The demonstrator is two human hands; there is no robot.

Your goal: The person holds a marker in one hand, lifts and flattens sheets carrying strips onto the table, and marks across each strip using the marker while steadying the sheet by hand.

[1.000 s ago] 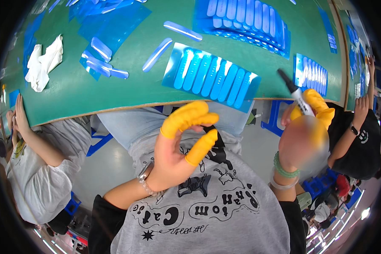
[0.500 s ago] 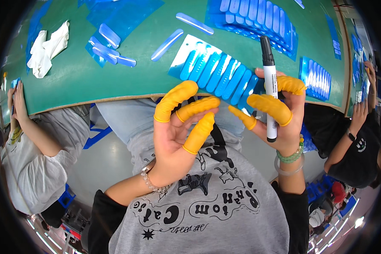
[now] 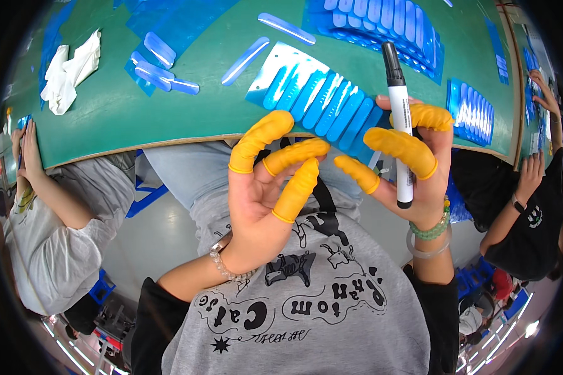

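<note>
My right hand (image 3: pixel 422 169) has yellow finger cots on and holds a white marker (image 3: pixel 401 119) with a black cap, tucked upright between its fingers. Its thumb and index finger are apart. Beside it lies a film sheet (image 3: pixel 256 94) bearing a row of blue rounded strips (image 3: pixel 322 103); the sheet's near end reaches past the table edge, partly behind the right fingers. Whether those fingers touch it I cannot tell. My left hand (image 3: pixel 263 181), also in yellow finger cots, hovers at the sheet's left with fingers curled and apart. Nothing shows between them.
On the green table (image 3: pixel 187 115) lie loose blue strips (image 3: pixel 245 61), a stack of blue strip sheets (image 3: pixel 381 28), a smaller strip sheet (image 3: pixel 470 112) and a white glove-like cloth (image 3: pixel 72 72). Co-workers sit on both sides, one hand (image 3: pixel 31 150) at the left edge.
Both hands keep nearly the same pose. My left thumb and middle finger have shifted slightly up and right. The marker has tilted a little, and the sheet sits slightly lower.
</note>
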